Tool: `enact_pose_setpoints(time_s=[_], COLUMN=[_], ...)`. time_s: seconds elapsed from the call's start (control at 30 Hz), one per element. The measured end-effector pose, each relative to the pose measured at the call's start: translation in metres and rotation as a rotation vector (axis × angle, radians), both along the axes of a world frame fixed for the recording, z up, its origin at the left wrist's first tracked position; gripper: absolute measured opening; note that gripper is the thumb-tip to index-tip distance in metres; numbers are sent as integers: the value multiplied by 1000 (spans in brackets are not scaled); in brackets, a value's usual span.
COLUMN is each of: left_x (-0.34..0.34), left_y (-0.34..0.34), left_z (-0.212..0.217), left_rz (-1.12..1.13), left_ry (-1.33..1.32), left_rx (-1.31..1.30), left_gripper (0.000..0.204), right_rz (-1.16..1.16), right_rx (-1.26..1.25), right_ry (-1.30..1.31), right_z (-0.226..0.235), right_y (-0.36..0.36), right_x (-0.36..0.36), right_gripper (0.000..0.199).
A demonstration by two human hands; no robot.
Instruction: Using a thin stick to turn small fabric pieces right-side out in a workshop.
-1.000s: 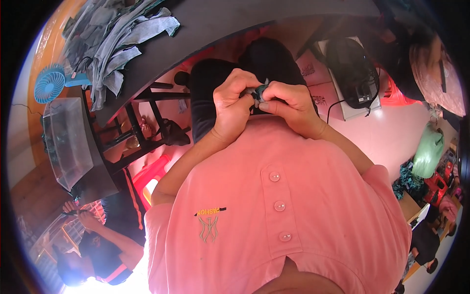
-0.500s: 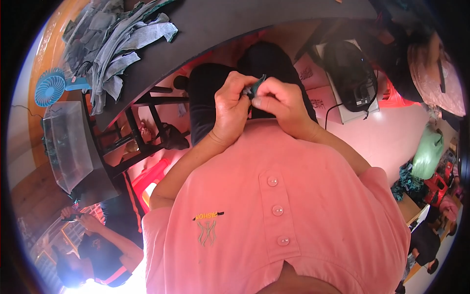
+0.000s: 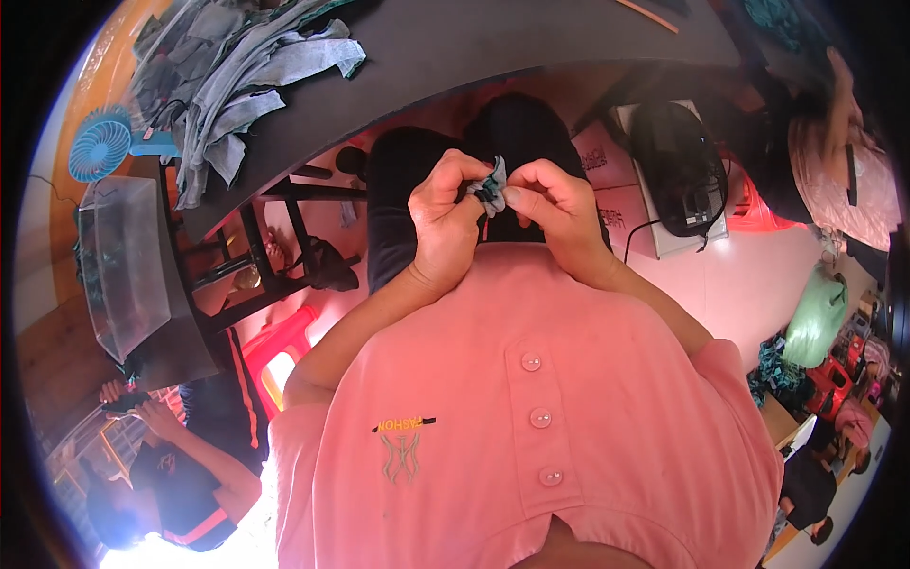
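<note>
A small crumpled piece of grey and dark-green fabric (image 3: 490, 192) is held up above my lap, in front of my pink shirt. My left hand (image 3: 444, 216) pinches it between thumb and curled fingers. From the other side, the thumb and forefinger of my right hand (image 3: 561, 214) close on its right edge. The fingers cover part of the cloth, so its full shape is hidden. On the dark table ahead, to the left, lies a heap of similar grey-green fabric strips (image 3: 237, 90).
A blue fan (image 3: 100, 144) and a clear plastic bin (image 3: 128, 270) are at the left. A black fan-like device (image 3: 675, 161) rests on a box to the right. A green bag (image 3: 817, 318) lies farther right. Other people sit at both sides, one (image 3: 180, 484) at lower left.
The fabric piece has been turned and bunched, showing more of its pale grey side. My right hand has shifted slightly right and down, its fingers now at the cloth's edge.
</note>
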State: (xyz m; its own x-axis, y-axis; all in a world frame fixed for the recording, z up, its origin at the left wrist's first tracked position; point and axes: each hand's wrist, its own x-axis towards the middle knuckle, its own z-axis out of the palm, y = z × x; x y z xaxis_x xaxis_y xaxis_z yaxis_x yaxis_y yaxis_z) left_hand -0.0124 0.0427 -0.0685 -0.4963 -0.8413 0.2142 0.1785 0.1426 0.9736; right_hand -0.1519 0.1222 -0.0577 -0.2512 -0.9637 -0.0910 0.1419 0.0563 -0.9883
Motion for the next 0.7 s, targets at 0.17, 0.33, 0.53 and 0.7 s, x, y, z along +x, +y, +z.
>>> enact_pose_setpoints(time_s=[0.17, 0.33, 0.53, 0.7], left_x=[3, -3, -3, -6], left_y=[2, 7, 9, 10], left_z=[0, 7, 5, 10], left_rz=[-36, -18, -32, 23], left_ry=[-59, -3, 33, 7], left_rx=[64, 155, 185, 251], left_gripper=[29, 32, 34, 30], right_rz=[10, 71, 42, 7], right_rx=[96, 231, 168, 193], right_ry=[-90, -333, -277, -285], right_z=[9, 4, 3, 5], right_y=[-3, -4, -3, -3], right_x=[-3, -8, -5, -4], right_gripper=[13, 15, 14, 11])
